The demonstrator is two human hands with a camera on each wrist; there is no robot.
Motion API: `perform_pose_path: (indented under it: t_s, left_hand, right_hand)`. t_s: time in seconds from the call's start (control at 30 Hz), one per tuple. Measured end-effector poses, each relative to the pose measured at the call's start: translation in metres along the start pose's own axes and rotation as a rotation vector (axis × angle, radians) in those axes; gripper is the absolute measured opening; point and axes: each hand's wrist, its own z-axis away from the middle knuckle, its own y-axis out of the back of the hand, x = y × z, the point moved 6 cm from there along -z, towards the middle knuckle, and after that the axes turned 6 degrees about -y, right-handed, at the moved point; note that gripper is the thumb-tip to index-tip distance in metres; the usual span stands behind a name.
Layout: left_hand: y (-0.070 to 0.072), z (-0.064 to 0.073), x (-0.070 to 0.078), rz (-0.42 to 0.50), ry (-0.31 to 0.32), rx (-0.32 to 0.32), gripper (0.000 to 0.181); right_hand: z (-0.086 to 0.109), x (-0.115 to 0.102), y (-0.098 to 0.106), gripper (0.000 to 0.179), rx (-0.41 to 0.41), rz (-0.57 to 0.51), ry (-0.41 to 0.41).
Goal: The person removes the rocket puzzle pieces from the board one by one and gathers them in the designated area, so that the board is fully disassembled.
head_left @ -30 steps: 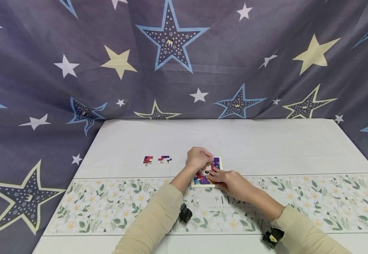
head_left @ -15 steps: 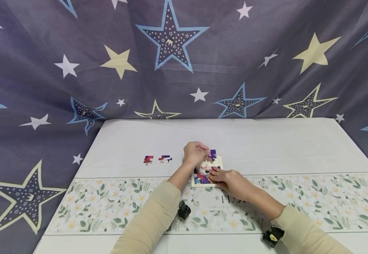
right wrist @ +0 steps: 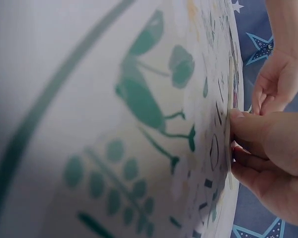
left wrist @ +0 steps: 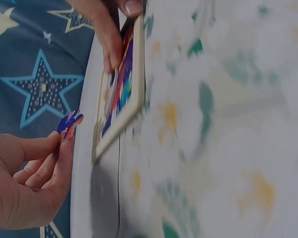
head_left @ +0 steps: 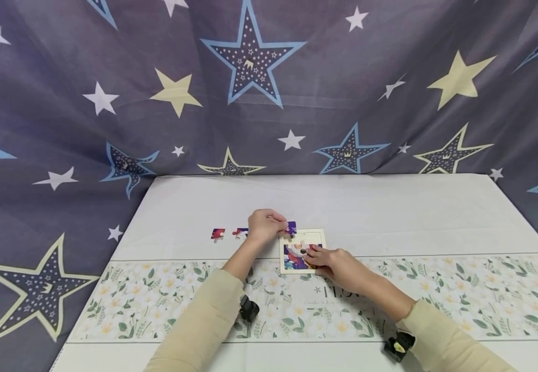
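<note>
Between its thumb and fingertips my left hand [head_left: 265, 227] pinches a purple jigsaw piece [head_left: 291, 228], just beyond the upper left corner of a cream puzzle frame [head_left: 282, 264]. The left wrist view shows this piece [left wrist: 69, 125] in the fingertips, apart from the frame. Coloured pieces [head_left: 294, 257] fill the frame's lower part; its upper part shows bare cream backing [head_left: 313, 237]. My right hand [head_left: 341, 266] grips the frame's right side, fingers over the picture and thumb near the edge. Its fingers partly cover the picture.
Two loose jigsaw pieces lie left of the frame: a red one [head_left: 218, 234] and a purple-and-white one [head_left: 239, 233], partly behind my left hand. White table covering [head_left: 390, 206] with a floral band [head_left: 157, 299] spreads around. A star-patterned curtain [head_left: 269, 119] hangs behind.
My left hand has lifted the purple piece out of the frame's upper part and carried it left, baring the backing. My right hand stays put.
</note>
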Motion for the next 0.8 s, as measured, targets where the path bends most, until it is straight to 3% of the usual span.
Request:
perform_pose_path:
  t_s: [0.23,0.4,0.67,0.8]
  left_hand:
    - [0.031,0.0,-0.019,-0.003,0.03,0.036,0.01]
    - [0.046,-0.001,-0.024,-0.049,0.034,0.05,0.01]
    - [0.051,-0.005,-0.029,-0.093,0.049,0.037,0.009]
    - [0.047,-0.006,-0.03,-0.172,0.006,0.032,0.006]
  right_hand:
    - [-0.001,0.0,0.0,0.036,-0.003,0.007,-0.002]
    - [0.001,0.0,-0.001,0.036,-0.002,0.007,-0.001]
    - [0.002,-0.001,0.0,0.037,0.014,0.008,0.021]
    - [0.002,-0.002,-0.001,0.037,0.019,0.006,0.031]
